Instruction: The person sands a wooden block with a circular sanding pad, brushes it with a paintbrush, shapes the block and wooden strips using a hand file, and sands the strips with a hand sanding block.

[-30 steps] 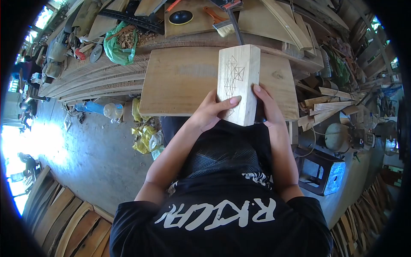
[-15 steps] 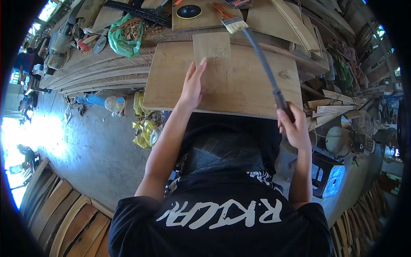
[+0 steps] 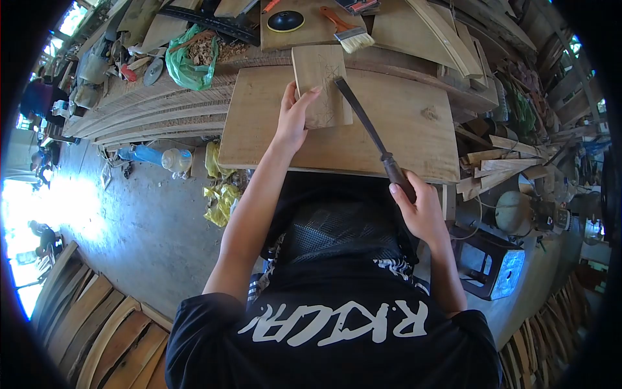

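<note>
My left hand (image 3: 297, 117) is closed on the left edge of a small wooden board (image 3: 320, 65), its thumb lying across the face. Pencil lines are drawn on that board, which rests on a larger wooden plank (image 3: 389, 123). In my right hand (image 3: 420, 207) is the dark handle of what looks like a long chisel (image 3: 363, 120). Its dark metal blade slants up to the left, and the tip is at the drawn lines near the small board's right side. Whether the tip touches the wood I cannot tell.
Beyond the plank lie a paintbrush (image 3: 355, 40), a round black pad (image 3: 286, 21) and a green plastic bag (image 3: 192, 61) with wood shavings. Timber offcuts (image 3: 502, 162) and a plastic stool (image 3: 502, 272) are on the right. Yellow bags (image 3: 221, 202) sit on the left floor.
The chisel has swung down and left, bringing its tip from beside the paintbrush to the small board. My left hand now grips that board, which has shifted and turned slightly.
</note>
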`<state>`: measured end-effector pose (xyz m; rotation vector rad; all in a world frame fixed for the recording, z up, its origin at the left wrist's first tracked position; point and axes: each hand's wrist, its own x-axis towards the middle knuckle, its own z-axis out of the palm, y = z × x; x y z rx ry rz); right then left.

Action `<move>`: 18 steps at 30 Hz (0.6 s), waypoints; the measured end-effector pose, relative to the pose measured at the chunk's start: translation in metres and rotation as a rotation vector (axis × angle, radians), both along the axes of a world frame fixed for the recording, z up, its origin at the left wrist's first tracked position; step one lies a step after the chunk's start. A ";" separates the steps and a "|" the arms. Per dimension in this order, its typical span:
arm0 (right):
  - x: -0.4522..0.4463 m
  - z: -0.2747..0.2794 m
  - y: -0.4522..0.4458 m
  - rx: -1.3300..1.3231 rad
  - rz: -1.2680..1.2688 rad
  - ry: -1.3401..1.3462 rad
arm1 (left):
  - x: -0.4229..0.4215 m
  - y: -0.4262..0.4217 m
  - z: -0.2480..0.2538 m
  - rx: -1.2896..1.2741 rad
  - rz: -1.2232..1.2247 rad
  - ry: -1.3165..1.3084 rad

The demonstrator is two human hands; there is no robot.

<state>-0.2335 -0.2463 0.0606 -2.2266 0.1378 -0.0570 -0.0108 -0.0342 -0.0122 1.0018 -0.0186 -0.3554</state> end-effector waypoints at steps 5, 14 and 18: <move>0.001 -0.005 0.002 0.149 0.022 0.146 | -0.006 -0.001 -0.003 -0.013 0.028 -0.006; 0.002 -0.001 0.005 0.248 0.046 0.220 | -0.003 0.000 -0.022 0.069 0.050 -0.092; 0.004 0.006 0.001 0.254 0.039 0.230 | -0.004 0.001 -0.021 0.082 0.028 -0.117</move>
